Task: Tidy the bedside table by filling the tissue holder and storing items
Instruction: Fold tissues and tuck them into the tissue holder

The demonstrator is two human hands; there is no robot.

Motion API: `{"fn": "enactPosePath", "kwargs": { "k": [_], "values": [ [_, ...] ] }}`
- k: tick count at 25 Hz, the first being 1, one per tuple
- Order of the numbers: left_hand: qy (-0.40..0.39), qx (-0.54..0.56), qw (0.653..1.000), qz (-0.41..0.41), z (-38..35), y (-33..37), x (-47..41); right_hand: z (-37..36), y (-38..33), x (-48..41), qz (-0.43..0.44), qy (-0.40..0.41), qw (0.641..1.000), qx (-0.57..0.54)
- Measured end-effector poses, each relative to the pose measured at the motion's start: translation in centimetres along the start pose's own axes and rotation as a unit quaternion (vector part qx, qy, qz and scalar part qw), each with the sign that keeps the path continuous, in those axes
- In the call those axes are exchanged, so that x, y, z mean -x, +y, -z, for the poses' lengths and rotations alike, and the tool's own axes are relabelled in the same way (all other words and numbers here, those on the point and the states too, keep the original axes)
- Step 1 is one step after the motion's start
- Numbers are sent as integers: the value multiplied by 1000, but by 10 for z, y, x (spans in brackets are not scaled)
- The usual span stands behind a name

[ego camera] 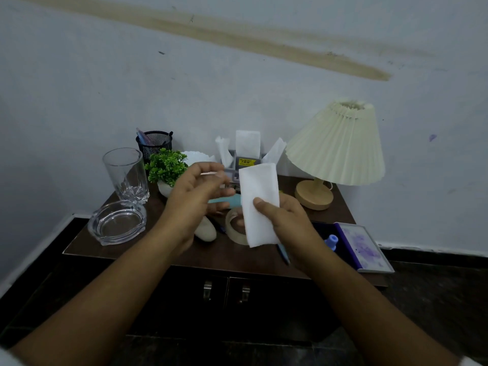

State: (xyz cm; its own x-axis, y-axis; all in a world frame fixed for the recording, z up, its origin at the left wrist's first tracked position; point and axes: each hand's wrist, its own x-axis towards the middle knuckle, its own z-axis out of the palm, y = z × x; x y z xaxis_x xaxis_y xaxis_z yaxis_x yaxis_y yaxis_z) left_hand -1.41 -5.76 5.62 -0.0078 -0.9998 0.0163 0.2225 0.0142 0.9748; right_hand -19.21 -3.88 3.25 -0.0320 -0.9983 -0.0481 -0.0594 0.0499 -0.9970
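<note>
My right hand (286, 220) holds a folded white tissue (260, 204) upright above the middle of the dark wooden bedside table (148, 244), thumb on its front. Just to the left of the tissue hovers my left hand (196, 196), fingers spread and holding nothing. Behind them at the back of the table stands the grey tissue holder (247, 165) with a yellow label; three white tissues stick up out of it. Under my hands lie a roll of clear tape (235, 228), a light blue object (224, 203), a pale oval stone (206, 232) and a pen (284, 253).
At the left stand a tall glass (125, 175), a glass ashtray (116, 224), a black mesh pen cup (154, 143), a small green plant (166, 166) and a white bowl (199, 155). A cream lamp (336, 149) stands right. An open ink-pad case (361, 247) and blue bottle (331, 241) sit at the right edge.
</note>
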Motion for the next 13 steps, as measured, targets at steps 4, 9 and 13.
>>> {"fn": "enactPosePath", "kwargs": {
  "k": [4,9,13],
  "values": [
    [-118,-92,988,-31,0,-9,6,1,-8,4,-43,-36,997,-46],
    [-111,-143,979,-97,5,-11,1,1,-8,4,5,-58,997,-47],
    [-151,-200,962,-110,11,-17,-7,5,-7,1,29,-16,999,-21]
  ]
}}
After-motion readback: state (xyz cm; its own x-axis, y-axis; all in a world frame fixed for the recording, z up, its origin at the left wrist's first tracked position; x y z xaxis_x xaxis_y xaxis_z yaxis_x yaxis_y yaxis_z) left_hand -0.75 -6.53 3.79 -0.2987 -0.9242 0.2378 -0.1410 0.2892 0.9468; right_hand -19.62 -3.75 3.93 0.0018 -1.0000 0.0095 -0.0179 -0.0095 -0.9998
